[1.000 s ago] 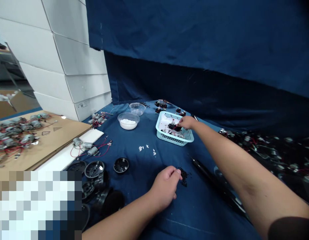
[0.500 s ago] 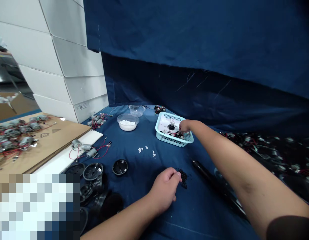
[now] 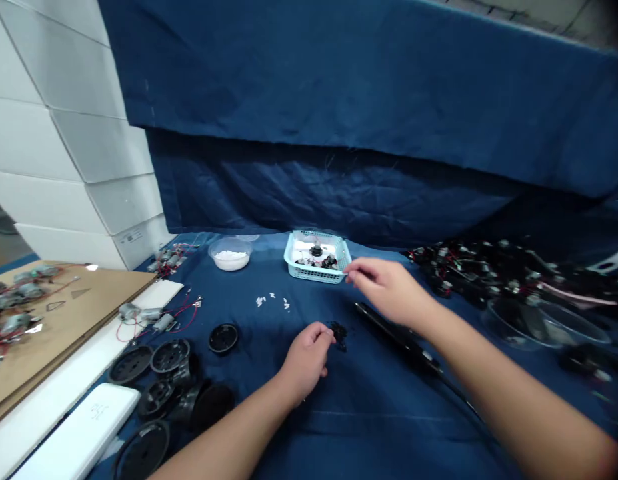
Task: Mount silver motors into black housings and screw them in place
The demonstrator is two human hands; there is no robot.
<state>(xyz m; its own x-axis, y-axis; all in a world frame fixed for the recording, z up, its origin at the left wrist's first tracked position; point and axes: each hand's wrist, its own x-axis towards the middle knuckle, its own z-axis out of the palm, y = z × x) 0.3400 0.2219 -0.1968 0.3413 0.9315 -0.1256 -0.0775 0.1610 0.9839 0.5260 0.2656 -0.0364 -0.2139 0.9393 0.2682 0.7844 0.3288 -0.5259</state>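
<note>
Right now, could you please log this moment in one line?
left hand: curled by black bits; right hand: near blue basket; white pieces: on blue cloth

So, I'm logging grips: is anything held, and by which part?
Cannot be told: the left hand is curled and could hide something small; nothing shows in the right hand.

- The only view looked from the person's head, forward and down across the counter (image 3: 349, 443).
- It faced a hanging blue cloth (image 3: 339, 80).
- The left hand (image 3: 306, 357) and right hand (image 3: 383, 287) showed near.
</note>
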